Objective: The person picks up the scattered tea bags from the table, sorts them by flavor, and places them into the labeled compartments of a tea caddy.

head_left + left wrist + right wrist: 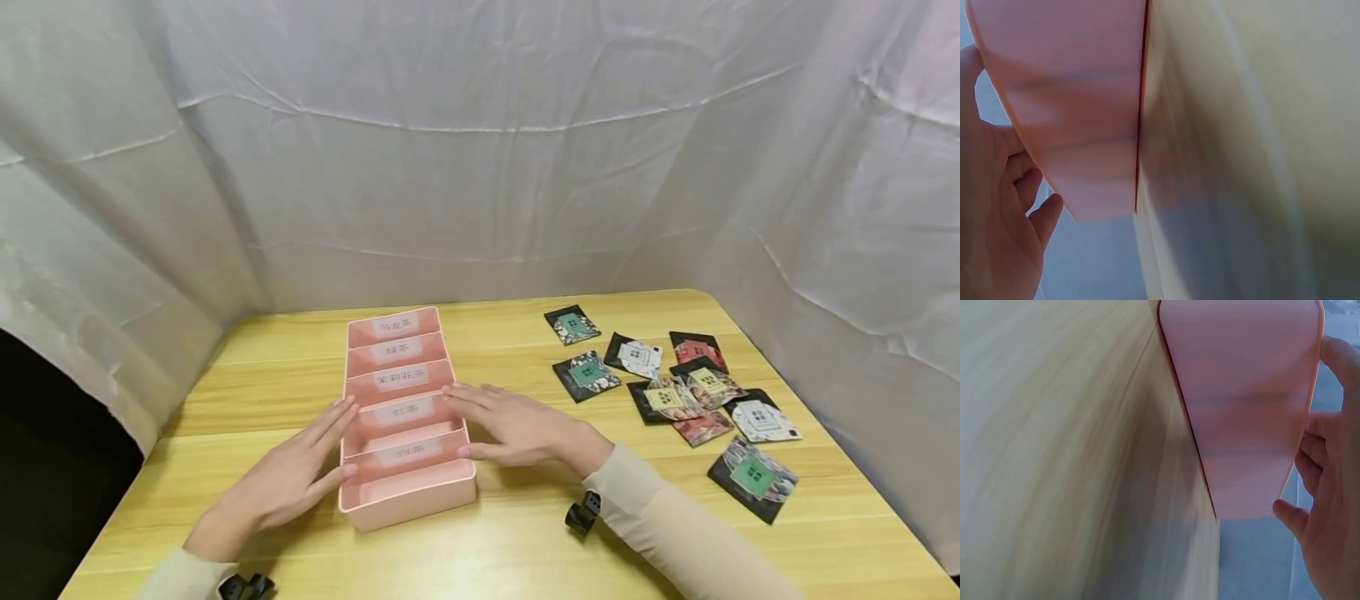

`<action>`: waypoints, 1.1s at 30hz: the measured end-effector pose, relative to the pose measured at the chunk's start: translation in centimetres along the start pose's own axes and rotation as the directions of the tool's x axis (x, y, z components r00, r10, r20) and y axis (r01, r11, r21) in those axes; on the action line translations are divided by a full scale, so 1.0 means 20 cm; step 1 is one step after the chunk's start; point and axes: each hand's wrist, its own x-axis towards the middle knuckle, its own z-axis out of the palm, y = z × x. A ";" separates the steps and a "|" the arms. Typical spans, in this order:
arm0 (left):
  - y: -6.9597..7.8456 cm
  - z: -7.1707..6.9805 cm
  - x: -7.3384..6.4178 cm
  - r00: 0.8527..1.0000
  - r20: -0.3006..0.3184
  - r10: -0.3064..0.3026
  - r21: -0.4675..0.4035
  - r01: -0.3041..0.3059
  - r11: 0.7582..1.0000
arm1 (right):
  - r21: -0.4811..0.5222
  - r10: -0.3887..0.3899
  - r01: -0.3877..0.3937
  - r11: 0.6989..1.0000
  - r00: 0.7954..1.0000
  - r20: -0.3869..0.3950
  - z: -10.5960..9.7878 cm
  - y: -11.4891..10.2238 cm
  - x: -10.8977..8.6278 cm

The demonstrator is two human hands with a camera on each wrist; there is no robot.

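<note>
- Left hand (288, 471): fingers straight, flat against the left wall of the pink divided box (405, 492); nothing clasped.
- Right hand (517, 429): fingers straight, laid along the box's right wall and rim; nothing clasped.
- Pink divided box: near-centre of the wooden table (510, 550), long axis running near to far, five labelled compartments, none showing contents.
- Tea sachets (678, 387): a dozen or so loose packets, scattered right of the box, well apart from both hands.
- Step judged: squaring or steadying the box between both palms.
- Next move, as judged, calls for freeing the right hand and reaching right to the sachets.
- White cloth backdrop (480, 167): far and both sides.
</note>
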 end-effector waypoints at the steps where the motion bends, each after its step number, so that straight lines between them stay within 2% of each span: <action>1: 0.01 0.00 0.02 1.000 0.006 0.009 0.000 -0.009 1.000 | 0.003 0.006 -0.006 1.000 1.000 -0.002 0.00 0.01 -0.02; 8: 0.04 0.02 0.13 0.998 0.039 0.058 -0.008 -0.057 0.998 | -0.003 0.039 -0.039 0.999 0.999 -0.015 -0.02 0.07 -0.12; 13: 0.07 0.05 0.19 0.996 0.036 0.084 -0.024 -0.083 0.996 | 0.007 0.051 -0.051 0.999 0.998 -0.034 -0.04 0.09 -0.18; 24: 0.16 0.09 0.28 0.993 0.045 0.112 -0.049 -0.110 0.993 | 0.034 0.111 -0.109 0.993 0.991 -0.073 -0.05 0.12 -0.32; 33: 0.24 0.10 0.36 0.988 0.063 0.144 -0.065 -0.140 0.988 | -0.031 0.106 -0.111 0.993 0.987 -0.119 -0.06 0.15 -0.44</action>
